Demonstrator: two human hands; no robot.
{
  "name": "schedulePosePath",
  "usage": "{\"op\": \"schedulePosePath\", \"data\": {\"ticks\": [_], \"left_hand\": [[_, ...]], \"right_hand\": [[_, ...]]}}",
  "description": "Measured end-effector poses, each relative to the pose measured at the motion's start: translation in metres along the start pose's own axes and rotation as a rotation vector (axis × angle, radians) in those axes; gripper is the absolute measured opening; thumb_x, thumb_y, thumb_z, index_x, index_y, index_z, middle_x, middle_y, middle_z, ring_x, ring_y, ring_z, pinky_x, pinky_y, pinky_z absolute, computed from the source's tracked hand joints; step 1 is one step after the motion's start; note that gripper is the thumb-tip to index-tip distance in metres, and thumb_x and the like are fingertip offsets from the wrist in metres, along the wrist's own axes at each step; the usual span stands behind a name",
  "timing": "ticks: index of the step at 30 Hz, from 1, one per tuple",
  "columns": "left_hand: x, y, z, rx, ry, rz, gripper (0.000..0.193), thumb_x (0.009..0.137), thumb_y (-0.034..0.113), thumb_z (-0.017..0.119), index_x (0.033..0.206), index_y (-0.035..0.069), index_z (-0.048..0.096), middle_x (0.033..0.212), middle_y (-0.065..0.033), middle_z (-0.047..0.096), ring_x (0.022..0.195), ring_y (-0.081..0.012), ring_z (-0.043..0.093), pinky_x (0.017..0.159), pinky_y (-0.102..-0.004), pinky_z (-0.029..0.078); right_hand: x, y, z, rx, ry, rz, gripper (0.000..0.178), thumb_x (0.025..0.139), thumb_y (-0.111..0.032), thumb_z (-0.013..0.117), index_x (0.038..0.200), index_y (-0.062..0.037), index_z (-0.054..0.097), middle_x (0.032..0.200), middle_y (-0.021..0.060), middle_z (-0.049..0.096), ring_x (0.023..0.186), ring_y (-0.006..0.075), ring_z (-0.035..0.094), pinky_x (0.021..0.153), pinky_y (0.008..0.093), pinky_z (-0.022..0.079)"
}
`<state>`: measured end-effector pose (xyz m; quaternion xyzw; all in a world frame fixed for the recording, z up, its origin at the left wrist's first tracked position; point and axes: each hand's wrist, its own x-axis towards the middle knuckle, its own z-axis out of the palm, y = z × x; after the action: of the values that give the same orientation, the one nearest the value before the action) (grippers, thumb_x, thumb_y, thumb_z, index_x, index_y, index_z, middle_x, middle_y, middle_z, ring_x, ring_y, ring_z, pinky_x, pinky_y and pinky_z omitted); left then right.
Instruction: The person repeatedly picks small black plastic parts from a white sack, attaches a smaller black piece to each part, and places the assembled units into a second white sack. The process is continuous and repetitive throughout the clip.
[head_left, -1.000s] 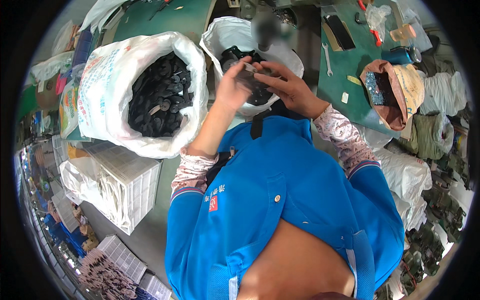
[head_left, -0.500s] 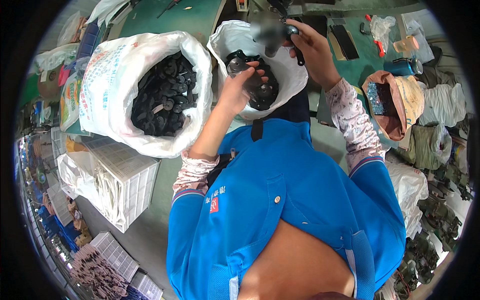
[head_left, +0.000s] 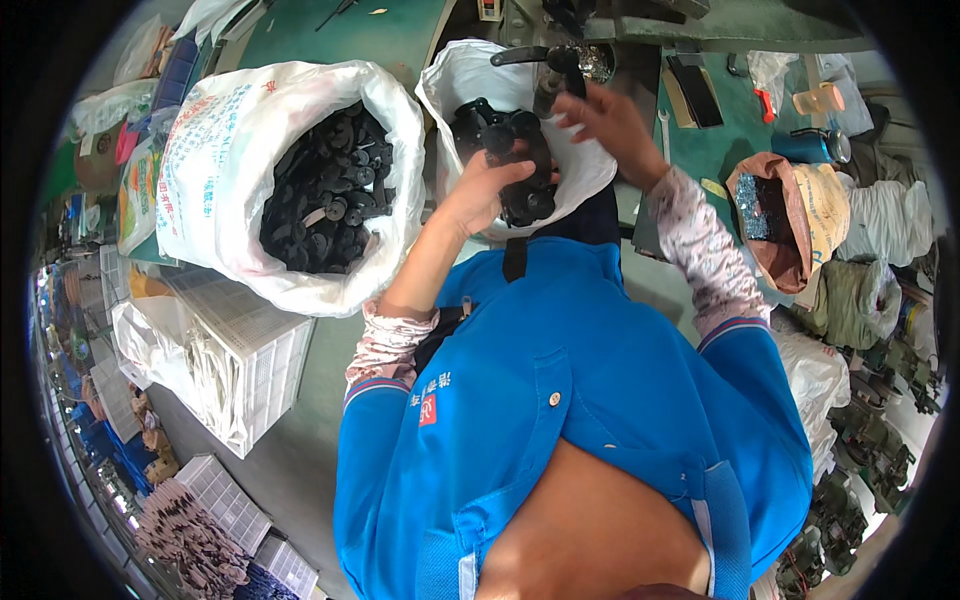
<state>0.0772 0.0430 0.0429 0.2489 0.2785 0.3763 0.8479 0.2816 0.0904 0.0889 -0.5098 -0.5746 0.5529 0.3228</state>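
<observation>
Over the mouth of a white woven sack (head_left: pixel 592 160) in front of me, my left hand (head_left: pixel 480 195) is closed on a black part with a rounded end (head_left: pixel 497 138). More black parts (head_left: pixel 530 205) lie inside that sack, partly hidden by the hand. My right hand (head_left: pixel 615 130) is raised at the sack's far right edge, its fingers stretched out and apart. Just beyond its fingertips are black levers (head_left: pixel 568 68) of a machine, beside a bowl of small shiny pieces (head_left: pixel 598 62). Whether the fingertips touch a lever, I cannot tell.
On the left stands a larger white sack (head_left: pixel 225 170) full of black parts (head_left: pixel 335 190). Below it is a white plastic crate (head_left: pixel 270 370). To the right are a brown paper bag (head_left: pixel 785 220), a blue flask (head_left: pixel 805 147), a wrench (head_left: pixel 664 135) and a black flat box (head_left: pixel 692 90).
My right hand has come away from the machine, down and toward me, and its fingers have spread. My left hand has shifted slightly right, still holding a black part.
</observation>
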Motion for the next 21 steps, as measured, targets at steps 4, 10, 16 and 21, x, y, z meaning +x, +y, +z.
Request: {"op": "schedulePosePath", "data": {"ticks": [4, 10, 16, 21], "left_hand": [[0.003, 0.004, 0.013, 0.102, -0.033, -0.076, 0.03, 0.085, -0.001, 0.052, 0.114, -0.007, 0.048, 0.1, -0.0158, 0.06, 0.094, -0.028, 0.063, 0.074, -0.0357, 0.057], [0.01, 0.0, 0.007, 0.167, -0.021, -0.201, 0.028, 0.085, 0.002, 0.056, 0.112, -0.007, 0.051, 0.102, -0.0172, 0.062, 0.09, -0.0292, 0.065, 0.08, -0.0384, 0.055], [0.005, -0.004, 0.01, 0.314, -0.171, -0.301, 0.028, 0.086, 0.003, 0.058, 0.111, -0.007, 0.053, 0.099, -0.0175, 0.063, 0.085, -0.0298, 0.066, 0.077, -0.037, 0.055], [0.006, -0.002, 0.005, 0.344, -0.121, -0.218, 0.031, 0.085, 0.002, 0.055, 0.115, -0.004, 0.052, 0.101, -0.0128, 0.062, 0.09, -0.0231, 0.064, 0.071, -0.0296, 0.054]], "right_hand": [[-0.019, 0.018, 0.018, 0.041, -0.091, -0.014, 0.026, 0.086, -0.019, 0.064, 0.099, 0.0033, 0.061, 0.088, 0.0048, 0.064, 0.085, 0.0099, 0.058, 0.076, 0.0251, 0.046], [-0.019, 0.02, 0.016, 0.226, -0.018, -0.075, 0.019, 0.092, -0.012, 0.053, 0.105, 0.0, 0.056, 0.078, 0.0036, 0.061, 0.074, 0.0094, 0.055, 0.069, 0.0244, 0.045], [-0.034, 0.02, 0.023, -0.088, -0.246, -0.059, 0.031, 0.091, -0.011, 0.053, 0.121, -0.0057, 0.056, 0.079, 0.0039, 0.062, 0.068, 0.0081, 0.053, 0.061, 0.0238, 0.045], [-0.046, 0.012, 0.027, -0.155, 0.077, -0.264, 0.029, 0.087, -0.005, 0.057, 0.116, -0.0056, 0.061, 0.09, 0.0052, 0.065, 0.066, 0.0052, 0.051, 0.059, 0.0209, 0.044]]}}
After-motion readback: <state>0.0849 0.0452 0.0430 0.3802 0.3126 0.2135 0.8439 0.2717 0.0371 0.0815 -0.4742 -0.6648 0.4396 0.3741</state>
